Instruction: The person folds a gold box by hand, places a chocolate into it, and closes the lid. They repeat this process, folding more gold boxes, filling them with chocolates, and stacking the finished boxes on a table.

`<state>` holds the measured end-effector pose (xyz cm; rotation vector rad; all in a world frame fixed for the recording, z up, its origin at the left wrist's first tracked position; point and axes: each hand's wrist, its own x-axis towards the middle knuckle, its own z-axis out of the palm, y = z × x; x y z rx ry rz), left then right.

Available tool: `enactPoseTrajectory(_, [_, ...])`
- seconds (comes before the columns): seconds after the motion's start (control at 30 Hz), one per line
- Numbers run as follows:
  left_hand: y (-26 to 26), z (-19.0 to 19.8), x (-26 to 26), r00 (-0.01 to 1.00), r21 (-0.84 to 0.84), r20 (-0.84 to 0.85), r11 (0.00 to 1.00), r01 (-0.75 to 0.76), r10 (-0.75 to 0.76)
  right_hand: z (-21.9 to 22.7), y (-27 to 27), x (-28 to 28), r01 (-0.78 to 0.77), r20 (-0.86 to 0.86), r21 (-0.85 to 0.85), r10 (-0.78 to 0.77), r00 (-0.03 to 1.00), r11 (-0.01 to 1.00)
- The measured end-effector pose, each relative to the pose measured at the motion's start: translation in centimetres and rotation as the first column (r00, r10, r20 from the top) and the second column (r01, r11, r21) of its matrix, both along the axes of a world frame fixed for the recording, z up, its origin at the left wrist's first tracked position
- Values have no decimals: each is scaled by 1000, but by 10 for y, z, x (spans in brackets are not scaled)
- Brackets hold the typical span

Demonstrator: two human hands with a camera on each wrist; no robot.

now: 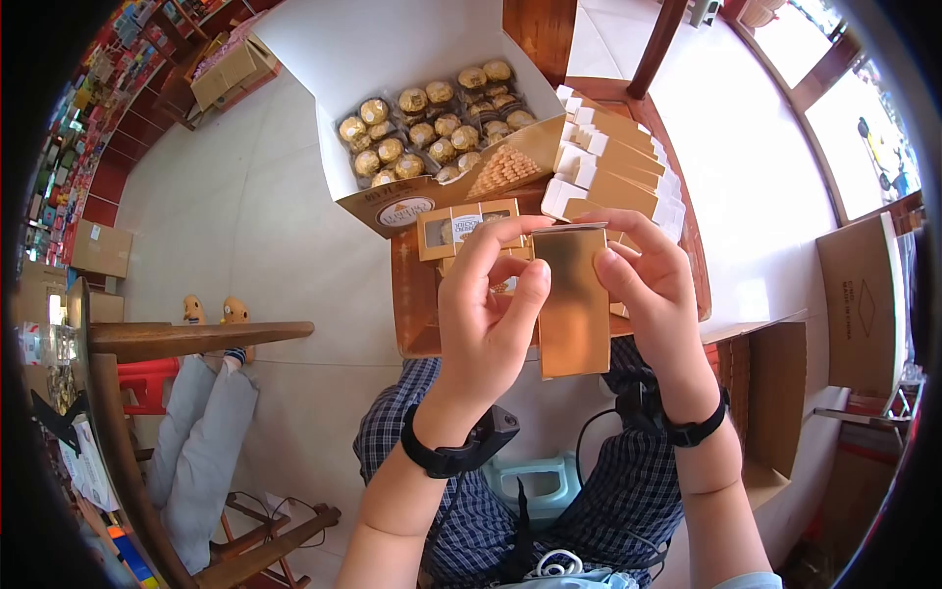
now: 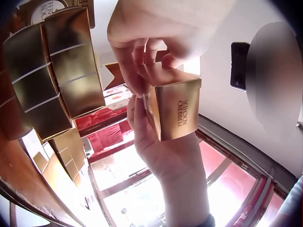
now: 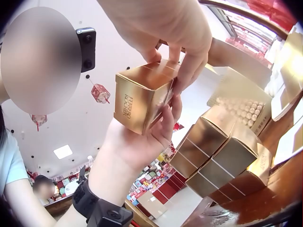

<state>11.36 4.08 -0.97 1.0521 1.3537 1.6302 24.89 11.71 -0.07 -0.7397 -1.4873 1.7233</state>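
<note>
Bare forearms (image 1: 397,520), each banded by a black wrist strap (image 1: 699,427), stretched toward the wooden seat (image 1: 422,336), with checked trousers (image 1: 388,427) below them on its near side. Between the knees, also on the near side of the seat, showed a pale teal plastic stool (image 1: 567,481).

Over the seat's near edge, both hands held one gold box (image 1: 576,314) by its upper end. The left hand (image 1: 489,319) had its thumb and forefinger clamped on the left edge and top; the right hand (image 1: 655,280) pinched the right top corner the same way. Exactly how the remaining fingers pressed behind the box, I could not tell from the head view. A thin flap showed at its top, and the end face seen from both wrists read FERRERO ROCHER.

On the left part of the seat, just beyond the left hand, lay windowed boxes (image 1: 471,218), with wrapped chocolates behind the clear panels. A large open carton (image 1: 368,211) stood at the seat's far left, jutting past its edge, filled with gold-wrapped chocolates (image 1: 446,125). Flattened boxes (image 1: 623,162) overlapped in a fanned row along the seat's right side. Well left of the seat were another person's grey trousers (image 1: 211,432).
</note>
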Motion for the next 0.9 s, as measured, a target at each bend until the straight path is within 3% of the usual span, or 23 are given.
enactPoseTrajectory(0.03, [0,-1,0,1000,-2,1,1000,0,0,0,1,2,-32,39,-74,35,999,997])
enactPoseTrajectory(0.23, [1,-3,2,1000,-45,20,999,-19,20,1,0,-2,2,20,-103,0,1000,995])
enactPoseTrajectory(0.43, [0,-4,2,999,-8,38,999,-37,37,1,4,-1,-51,61,-53,55,997,997])
enactPoseTrajectory(0.5, [-1,1,1,997,-105,-74,994,-16,8,-2,5,-2,-22,34,-11,23,999,1000])
enactPoseTrajectory(0.57, [-1,0,1,983,-60,-185,998,5,-16,-3,8,-1,10,9,33,-11,1000,999])
enactPoseTrajectory(0.63, [0,-1,3,960,4,-279,1000,26,-24,-3,11,2,17,4,-164,-17,1000,986])
enactPoseTrajectory(0.7, [1,-1,2,950,-9,-311,999,36,-37,-10,16,3,-10,8,-150,11,1000,989])
enactPoseTrajectory(0.77, [1,-3,1,944,-25,-329,999,22,-29,-14,17,0,-62,63,65,57,996,996])
enactPoseTrajectory(0.9, [4,1,-3,965,-75,-252,996,52,-69,-11,18,0,-72,162,112,54,985,991])
